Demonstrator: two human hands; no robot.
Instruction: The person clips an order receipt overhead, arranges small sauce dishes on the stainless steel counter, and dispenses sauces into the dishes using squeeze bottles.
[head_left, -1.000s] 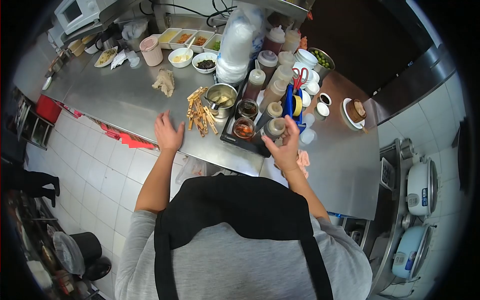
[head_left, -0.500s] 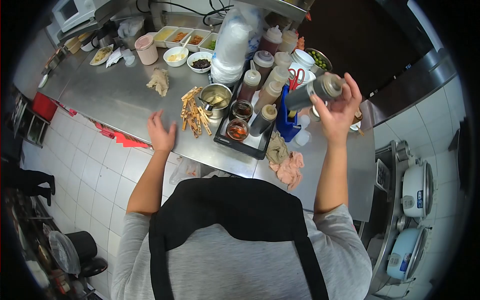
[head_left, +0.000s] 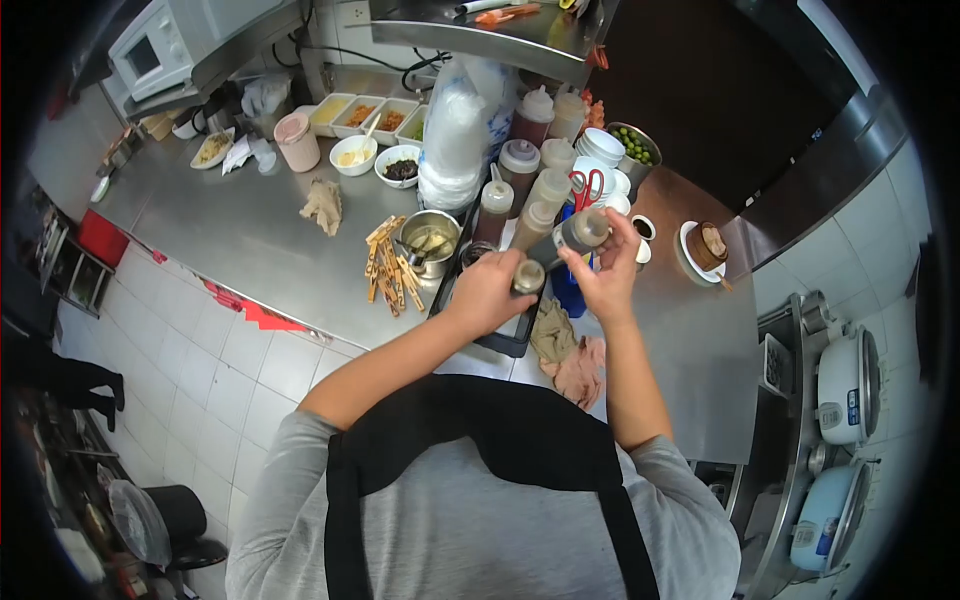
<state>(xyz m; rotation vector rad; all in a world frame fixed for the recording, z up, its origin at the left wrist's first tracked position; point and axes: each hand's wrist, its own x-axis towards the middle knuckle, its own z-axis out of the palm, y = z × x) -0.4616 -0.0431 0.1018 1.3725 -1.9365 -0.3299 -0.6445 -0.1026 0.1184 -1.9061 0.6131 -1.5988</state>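
- Right hand (head_left: pixel 608 268): fingers and thumb closed on the cap end of a dark squeeze bottle (head_left: pixel 567 240), held above the right side of the black tray (head_left: pixel 508 347).
- Squeeze bottle, attitude: tilted; long axis slanting from lower left to upper right, cap towards the right hand, base towards the tray. Grip near the cap presumably leaves the body unobstructed.
- Left hand (head_left: pixel 490 292): grasping a second bottle (head_left: pixel 528 277) near its cap, presumably to steady it. Cap faces up; lower body hidden, so whether it rests in the tray cannot be told.
- Upright squeeze bottles (head_left: pixel 495 208): grouped at the tray, caps uppermost, probably for easy reach.
- Cloths, beige (head_left: pixel 551 335) and pink (head_left: pixel 580 372): crumpled on the worktop (head_left: pixel 680 365), right of the tray, likely handy for wiping.
- Metal pot (head_left: pixel 437 271): left of the tray, beside wooden clips (head_left: pixel 390 275).
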